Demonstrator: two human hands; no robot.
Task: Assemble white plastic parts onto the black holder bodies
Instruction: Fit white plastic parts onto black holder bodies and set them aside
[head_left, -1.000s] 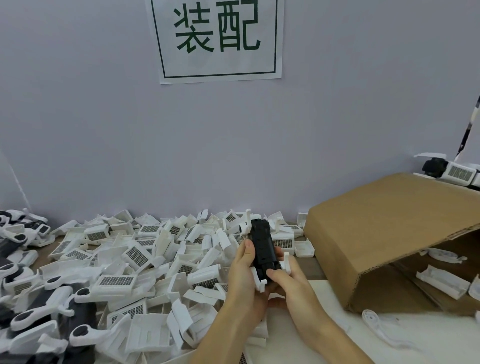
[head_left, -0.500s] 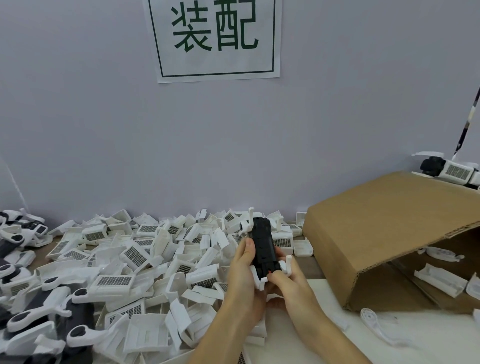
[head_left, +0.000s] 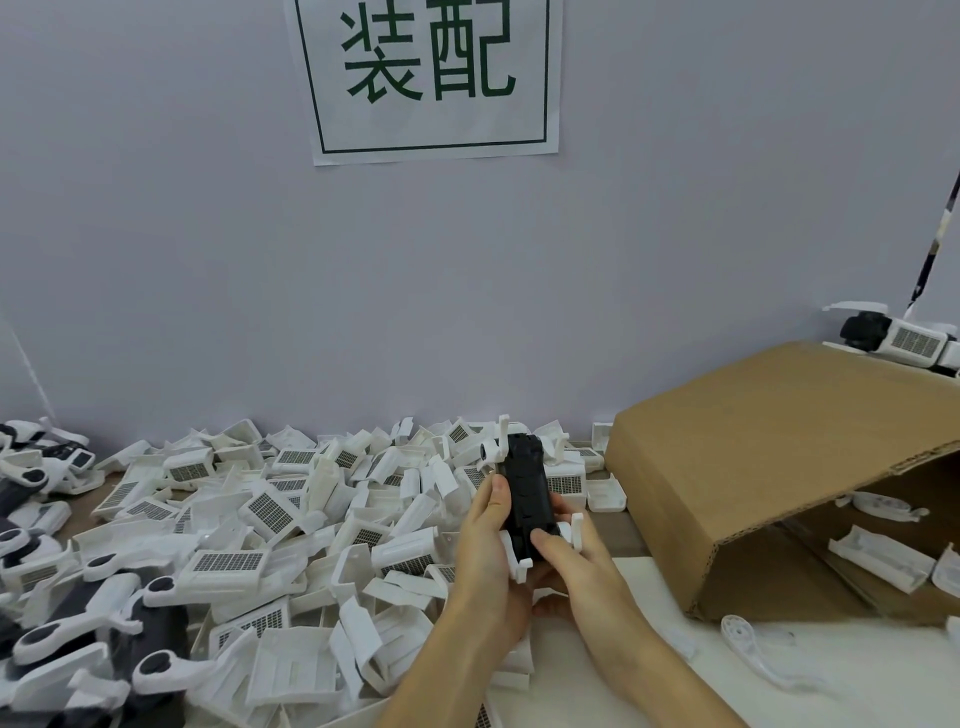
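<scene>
I hold one black holder body (head_left: 527, 488) upright in front of me, above the near edge of the pile of white parts (head_left: 270, 525). My left hand (head_left: 488, 551) wraps its left side, thumb lying along the edge, so the body cannot twist while I work on it. My right hand (head_left: 576, 566) grips the lower end, thumb pressed flat on the black face, fingers curled behind. I judge this two-sided hold serves to brace the body while a white part seats. White clips (head_left: 575, 530) already project from the body at the bottom on both sides, and more white pieces stand at its top; whether they are fully snapped home I cannot tell.

The loose white parts lie heaped within easy reach on the left and centre of the table (head_left: 841, 675). Finished-looking units (head_left: 67, 618), black joined with white, are stacked at the far left, apart from the raw stock. A cardboard box (head_left: 769, 457) lies on its side at the right, its mouth facing me, with a few white pieces inside. One more joined unit (head_left: 898, 338) rests behind the box. A plain pale wall (head_left: 208, 260) carries a printed paper sign (head_left: 431, 78) with green characters.
</scene>
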